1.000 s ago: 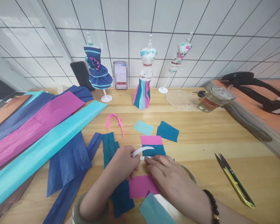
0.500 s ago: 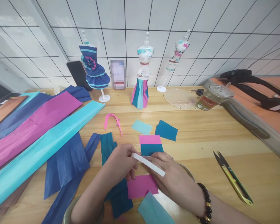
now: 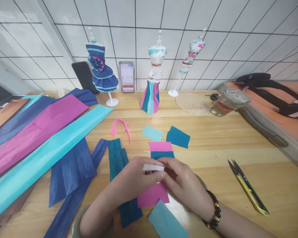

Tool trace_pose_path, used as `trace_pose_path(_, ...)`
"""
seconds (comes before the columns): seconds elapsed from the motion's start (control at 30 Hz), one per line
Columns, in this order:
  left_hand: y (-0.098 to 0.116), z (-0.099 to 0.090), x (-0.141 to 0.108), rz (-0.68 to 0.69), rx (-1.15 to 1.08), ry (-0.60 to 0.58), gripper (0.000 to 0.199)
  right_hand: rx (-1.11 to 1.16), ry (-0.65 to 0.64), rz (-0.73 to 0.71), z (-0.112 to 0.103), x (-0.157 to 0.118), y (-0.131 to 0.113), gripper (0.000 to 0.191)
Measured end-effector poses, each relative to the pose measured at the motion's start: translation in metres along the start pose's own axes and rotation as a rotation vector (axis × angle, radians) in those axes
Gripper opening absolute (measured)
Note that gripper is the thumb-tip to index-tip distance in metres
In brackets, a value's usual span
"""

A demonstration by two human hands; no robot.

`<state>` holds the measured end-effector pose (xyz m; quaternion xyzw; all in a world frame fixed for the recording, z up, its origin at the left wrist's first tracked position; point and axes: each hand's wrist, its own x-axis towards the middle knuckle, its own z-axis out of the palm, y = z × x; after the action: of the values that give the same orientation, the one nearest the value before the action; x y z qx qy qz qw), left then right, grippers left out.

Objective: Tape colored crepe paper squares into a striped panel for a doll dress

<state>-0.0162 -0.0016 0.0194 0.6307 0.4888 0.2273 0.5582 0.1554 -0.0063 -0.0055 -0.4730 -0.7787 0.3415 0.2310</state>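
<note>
My left hand (image 3: 137, 180) is closed on a narrow white strip (image 3: 154, 167), with its thumb stretched toward my right hand (image 3: 186, 183). The fingers of my right hand are bent and pressed together at the strip's right end; what lies between them is hidden. Just beyond the hands, a teal piece (image 3: 162, 154) overlaps a pink piece (image 3: 160, 146). Below them are another pink piece (image 3: 154, 195) and a light blue piece (image 3: 167, 219). Long teal crepe-like strips (image 3: 118, 158) run under my left forearm.
Yellow-handled thread snips (image 3: 249, 188) lie at right. Folded crepe-like sheets (image 3: 52, 132) cover the left. Along the wall stand a dressed mini mannequin (image 3: 99, 66), one with a striped skirt (image 3: 150, 99), a bare one (image 3: 191, 56), a phone (image 3: 127, 77) and a lidded cup (image 3: 229, 100).
Both hands have come together. My left thumb has swung right to meet the right fingers. The white strip, earlier slanting over my right hand, now lies nearly level between the hands.
</note>
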Motion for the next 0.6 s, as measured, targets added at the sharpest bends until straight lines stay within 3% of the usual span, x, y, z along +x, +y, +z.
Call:
trace_pose_path(0.03,-0.001,-0.002,-0.001,-0.017,-0.022,-0.023,0.016,0.013,-0.002,0.0,-0.001,0.0,0.0,0.017)
trace_pose_path(0.1,-0.006,-0.006,-0.001,-0.047,-0.06,-0.008,0.026,0.026,0.017,0.004,-0.003,0.001,0.0,0.019)
trace_pose_path(0.27,-0.024,-0.009,0.005,-0.16,0.158,0.322,0.02,0.007,0.04,-0.023,-0.006,0.003,0.004,0.019)
trace_pose_path(0.37,-0.029,-0.003,0.009,-0.193,0.26,0.294,0.02,0.008,0.005,-0.043,-0.007,0.003,0.005,0.019)
trace_pose_path(0.6,-0.026,0.008,0.01,-0.228,0.208,0.205,0.026,-0.011,-0.02,-0.067,-0.008,0.004,0.003,0.019)
